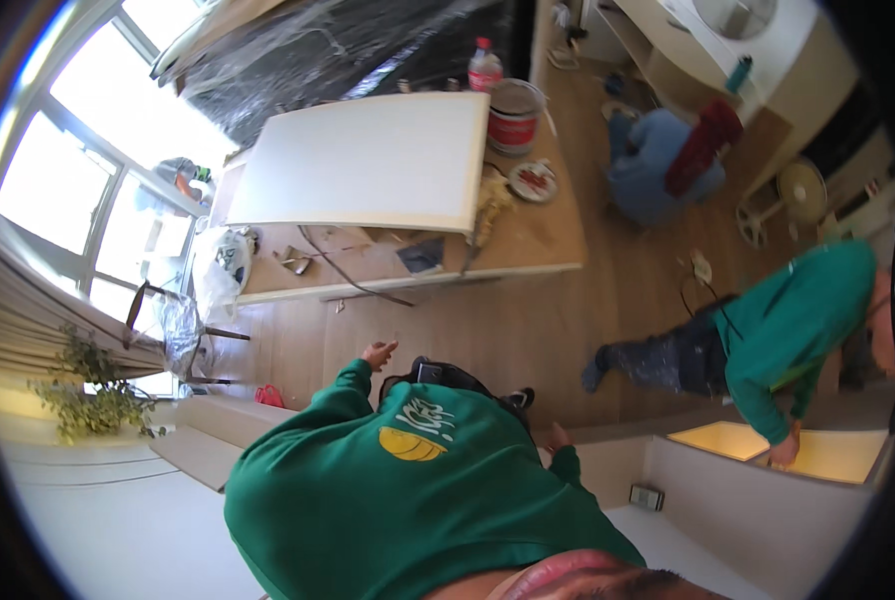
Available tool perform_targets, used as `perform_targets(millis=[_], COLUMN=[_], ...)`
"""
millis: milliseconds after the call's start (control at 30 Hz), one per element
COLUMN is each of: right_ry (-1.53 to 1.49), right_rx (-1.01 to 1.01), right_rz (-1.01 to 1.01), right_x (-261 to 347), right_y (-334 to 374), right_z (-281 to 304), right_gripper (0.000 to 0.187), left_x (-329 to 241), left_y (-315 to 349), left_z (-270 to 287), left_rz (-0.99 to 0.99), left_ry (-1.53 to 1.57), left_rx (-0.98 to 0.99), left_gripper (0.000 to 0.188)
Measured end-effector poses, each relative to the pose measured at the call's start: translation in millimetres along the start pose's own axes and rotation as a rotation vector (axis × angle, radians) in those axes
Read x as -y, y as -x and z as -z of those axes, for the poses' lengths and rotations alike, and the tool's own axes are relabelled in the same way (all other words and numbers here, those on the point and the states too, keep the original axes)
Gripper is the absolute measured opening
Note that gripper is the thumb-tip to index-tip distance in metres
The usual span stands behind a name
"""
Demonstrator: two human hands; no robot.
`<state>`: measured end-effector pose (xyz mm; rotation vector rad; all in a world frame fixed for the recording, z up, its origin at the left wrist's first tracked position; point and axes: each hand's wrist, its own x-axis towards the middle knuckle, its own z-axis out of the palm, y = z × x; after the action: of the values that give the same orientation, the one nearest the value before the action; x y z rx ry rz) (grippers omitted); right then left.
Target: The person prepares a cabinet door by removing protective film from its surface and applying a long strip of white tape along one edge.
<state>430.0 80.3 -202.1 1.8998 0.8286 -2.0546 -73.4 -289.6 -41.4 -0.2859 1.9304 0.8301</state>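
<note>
My left hand [378, 355] hangs in the air in front of my green sweatshirt, fingers partly stretched out and nothing visible in them. On the other side of my body, my right hand [560, 437] is held low near a beige panel edge; its fingers look loosely apart and empty. Ahead of me a large white panel [358, 165] lies raised on a wooden worktable [528, 245]. A dark cable [343, 270] droops over the table's near edge, closest to my left hand. Beside it lie a dark sheet [423, 256] and a small metal piece [293, 260].
A bucket [514, 130], bottle [485, 70] and plate with red bits [535, 182] stand on the table's right. At right a co-worker in green [798, 320] reaches into a lit opening; another in blue [663, 165] crouches. A plastic-wrapped chair [180, 325] and plant [88, 385] are left.
</note>
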Motion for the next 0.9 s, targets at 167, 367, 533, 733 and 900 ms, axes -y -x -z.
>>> perform_targets(millis=[167,367,533,733,900], right_ry=[-0.062,-0.089,0.034,-0.019,-0.029], right_rx=[-0.178,-0.134,-0.005,0.156,-0.087], right_rz=[0.148,0.318,0.439,0.595,1.085], right_x=[99,230,327,430,457], right_y=[16,72,88,80,144], right_z=[11,-41,-109,-192,-305], right_gripper=[0.094,0.093,0.087,0.041,0.018], left_x=[43,86,79,28,6], left_y=[-11,-5,10,42,65], left_z=[73,182,223,210,267], left_rz=[0.03,-0.111,-0.26,-0.427,-0.657], left_ry=[0.475,0.891,1.077,1.137,0.937], left_rx=[0.018,-0.308,-0.558,-0.618,-0.837], left_gripper=[0.075,0.069,0.058,0.046,0.039])
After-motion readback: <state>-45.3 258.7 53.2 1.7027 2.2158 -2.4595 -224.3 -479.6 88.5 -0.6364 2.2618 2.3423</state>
